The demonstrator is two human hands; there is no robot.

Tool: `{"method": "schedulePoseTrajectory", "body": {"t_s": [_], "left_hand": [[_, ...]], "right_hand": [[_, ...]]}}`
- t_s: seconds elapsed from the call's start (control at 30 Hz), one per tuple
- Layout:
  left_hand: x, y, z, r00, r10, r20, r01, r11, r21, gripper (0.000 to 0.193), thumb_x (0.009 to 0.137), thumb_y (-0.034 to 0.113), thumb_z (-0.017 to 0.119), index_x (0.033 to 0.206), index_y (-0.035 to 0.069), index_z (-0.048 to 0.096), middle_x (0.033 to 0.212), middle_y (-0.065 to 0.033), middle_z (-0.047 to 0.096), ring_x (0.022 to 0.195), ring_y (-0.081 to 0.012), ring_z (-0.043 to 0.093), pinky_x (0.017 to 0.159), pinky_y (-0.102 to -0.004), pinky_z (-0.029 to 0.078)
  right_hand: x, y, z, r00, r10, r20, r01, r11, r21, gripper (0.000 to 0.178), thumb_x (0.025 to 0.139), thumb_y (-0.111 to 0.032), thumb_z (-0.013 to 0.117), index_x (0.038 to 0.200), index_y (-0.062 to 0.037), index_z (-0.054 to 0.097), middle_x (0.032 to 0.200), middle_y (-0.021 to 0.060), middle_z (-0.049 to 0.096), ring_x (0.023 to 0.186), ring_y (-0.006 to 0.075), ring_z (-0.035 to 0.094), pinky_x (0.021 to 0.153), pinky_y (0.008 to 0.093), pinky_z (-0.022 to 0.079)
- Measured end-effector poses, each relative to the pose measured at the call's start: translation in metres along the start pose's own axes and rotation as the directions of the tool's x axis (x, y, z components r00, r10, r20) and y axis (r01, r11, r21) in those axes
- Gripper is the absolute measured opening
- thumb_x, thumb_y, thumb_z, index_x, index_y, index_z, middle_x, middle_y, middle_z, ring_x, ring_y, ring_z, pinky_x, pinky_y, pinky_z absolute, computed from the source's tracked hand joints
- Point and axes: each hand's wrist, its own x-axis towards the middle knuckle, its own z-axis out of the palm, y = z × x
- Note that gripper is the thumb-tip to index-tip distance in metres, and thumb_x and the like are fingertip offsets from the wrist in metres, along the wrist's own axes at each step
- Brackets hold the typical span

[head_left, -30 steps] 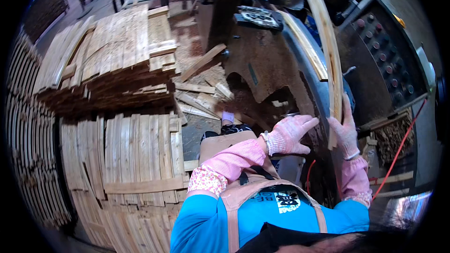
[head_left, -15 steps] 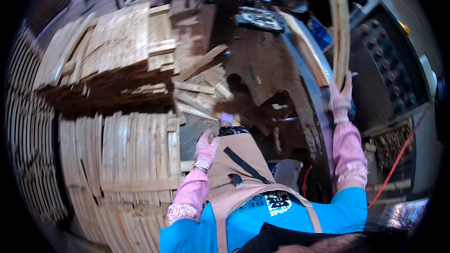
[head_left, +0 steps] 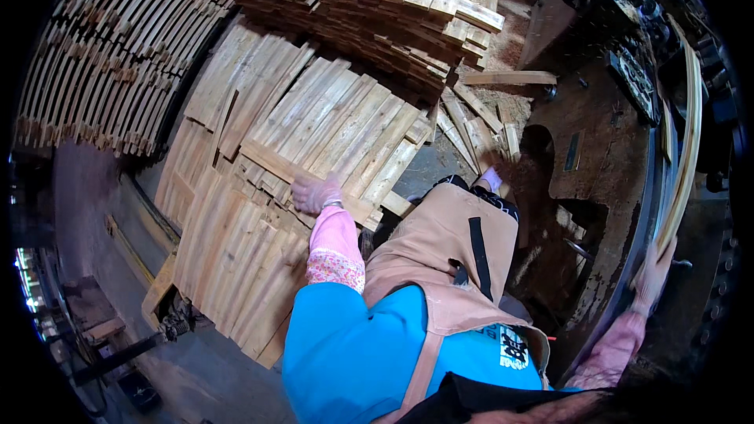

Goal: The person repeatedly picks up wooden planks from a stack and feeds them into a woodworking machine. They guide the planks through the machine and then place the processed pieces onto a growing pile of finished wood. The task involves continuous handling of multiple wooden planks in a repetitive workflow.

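Fingers of the gloved left hand (head_left: pixel 316 192) curl down onto the low stack of wooden slats (head_left: pixel 259 212), closing on the edge of a cross slat (head_left: pixel 314 177) that lies slantwise over the others; how tightly they pinch it I cannot tell. Behind the hand come a pink sleeve with a patterned cuff, then a blue shirt under a tan apron (head_left: pixel 440 259).

Fingers of the gloved right hand (head_left: pixel 652 275) wrap around the lower end of a long, thin, curved wooden strip (head_left: pixel 687 149), which rises from the hand along the rim of the dark machine (head_left: pixel 613 133). The glove is blurred, so whether the fingers are pressed tight together I cannot tell.

Taking the low stack as landmark: the left hand rests on its near middle. Beyond it stands a taller pile of slats (head_left: pixel 377 0), layered crosswise. Left of the stack a long row of slats set on edge (head_left: pixel 102 71) runs in a curve. Right of the stack, loose offcuts (head_left: pixel 479 126) lie scattered on sawdust near a shoe (head_left: pixel 488 180). Farther right of the stack is the machine, with the curved strip and the right hand at its far side, well apart from the left hand. At the stack's near left corner, a pallet edge (head_left: pixel 161 290) shows above a grey floor.
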Motion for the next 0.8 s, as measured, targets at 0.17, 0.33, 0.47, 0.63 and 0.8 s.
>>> {"method": "schedulePoseTrajectory", "body": {"t_s": [0.17, 0.33, 0.47, 0.63, 0.8], "left_hand": [[0.012, -0.008, 0.034, 0.977, -0.173, 0.126, 0.174, 0.985, 0.006, 0.116, 0.074, 0.064, 0.076, 0.161, 0.012, 0.019, 0.154, -0.0185, 0.038, 0.142, -0.0345, 0.042, 0.112, -0.0499, 0.039], [0.036, -0.008, 0.082, 0.968, -0.213, 0.136, 0.213, 0.977, 0.015, 0.102, 0.087, 0.05, 0.068, 0.164, 0.011, 0.013, 0.154, -0.0241, 0.039, 0.135, -0.0379, 0.049, 0.106, -0.0505, 0.048], [0.043, -0.016, 0.103, 0.988, -0.077, 0.132, 0.063, 0.992, 0.108, 0.104, 0.089, 0.052, 0.065, 0.165, 0.009, 0.009, 0.158, -0.0269, 0.032, 0.139, -0.0433, 0.044, 0.109, -0.0562, 0.043], [0.023, -0.005, 0.064, 0.975, -0.174, 0.138, 0.167, 0.984, 0.061, 0.111, 0.084, 0.054, 0.07, 0.164, 0.011, 0.007, 0.153, -0.0227, 0.036, 0.139, -0.0416, 0.042, 0.107, -0.0602, 0.042], [0.028, -0.013, 0.074, 0.985, -0.149, 0.09, 0.145, 0.988, 0.053, 0.112, 0.081, 0.052, 0.073, 0.163, 0.012, 0.008, 0.151, -0.0221, 0.037, 0.137, -0.0409, 0.043, 0.106, -0.0596, 0.042]], "right_hand": [[-0.171, -0.007, -0.045, 0.964, 0.265, 0.0, -0.264, 0.958, -0.116, 0.063, 0.102, -0.014, 0.06, 0.158, -0.0023, 0.034, 0.155, 0.0154, 0.043, 0.136, 0.0252, 0.046, 0.115, 0.0346, 0.035], [-0.175, -0.057, -0.016, 0.944, 0.239, -0.229, -0.263, 0.961, -0.081, 0.058, 0.099, -0.009, 0.061, 0.152, 0.0017, 0.042, 0.146, 0.0149, 0.052, 0.13, 0.0227, 0.051, 0.111, 0.035, 0.04], [-0.059, -0.028, 0.006, 0.915, -0.03, -0.402, 0.001, 0.997, -0.074, 0.062, 0.098, -0.011, 0.064, 0.153, 0.0053, 0.039, 0.154, 0.0194, 0.046, 0.142, 0.0271, 0.044, 0.119, 0.0393, 0.033], [0.051, -0.036, 0.042, 0.942, -0.114, -0.317, -0.012, 0.929, -0.371, 0.066, 0.096, -0.034, 0.066, 0.152, -0.0078, 0.044, 0.136, 0.0269, 0.059, 0.125, 0.043, 0.057, 0.108, 0.0468, 0.043], [0.11, -0.034, 0.068, 0.919, -0.168, -0.356, -0.031, 0.871, -0.491, 0.067, 0.093, -0.046, 0.064, 0.15, -0.0144, 0.047, 0.128, 0.0256, 0.064, 0.119, 0.0418, 0.061, 0.103, 0.0503, 0.047]]}}
